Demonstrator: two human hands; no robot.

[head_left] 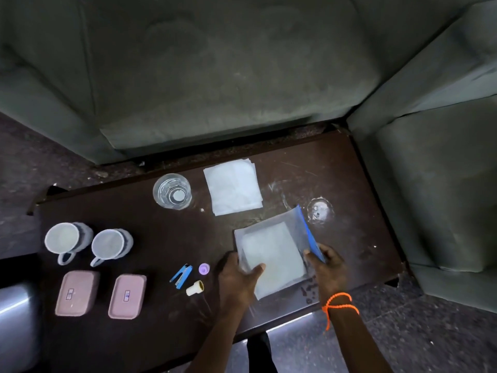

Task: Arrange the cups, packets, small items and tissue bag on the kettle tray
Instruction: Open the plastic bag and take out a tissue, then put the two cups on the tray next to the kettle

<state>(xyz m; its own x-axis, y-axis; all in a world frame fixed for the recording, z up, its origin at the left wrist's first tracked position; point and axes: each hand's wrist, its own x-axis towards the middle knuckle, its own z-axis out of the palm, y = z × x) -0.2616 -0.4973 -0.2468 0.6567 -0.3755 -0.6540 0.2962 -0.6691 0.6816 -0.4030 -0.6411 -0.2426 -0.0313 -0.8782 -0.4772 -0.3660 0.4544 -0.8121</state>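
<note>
A clear tissue bag [271, 251] with a blue zip strip lies on the dark table [166, 238], white tissues inside it. My left hand [236, 281] grips its near left edge. My right hand [326, 265] pinches the blue strip at the near right corner. A stack of loose white tissues [232, 187] lies farther back. Two pale cups [67, 240] [111, 244] stand at the left, handles toward me. In front of them lie two pink packets [76, 293] [126, 296]. A blue clip [181, 275], a purple cap [203, 269] and a cream stopper [195, 288] sit between the packets and my left hand.
A clear drinking glass [172, 195] stands at the back of the table. A white ring stain [320, 210] marks the right part. Green sofas [215, 76] hem in the table behind and on the right. A shiny metal surface [16, 319] shows at the left edge.
</note>
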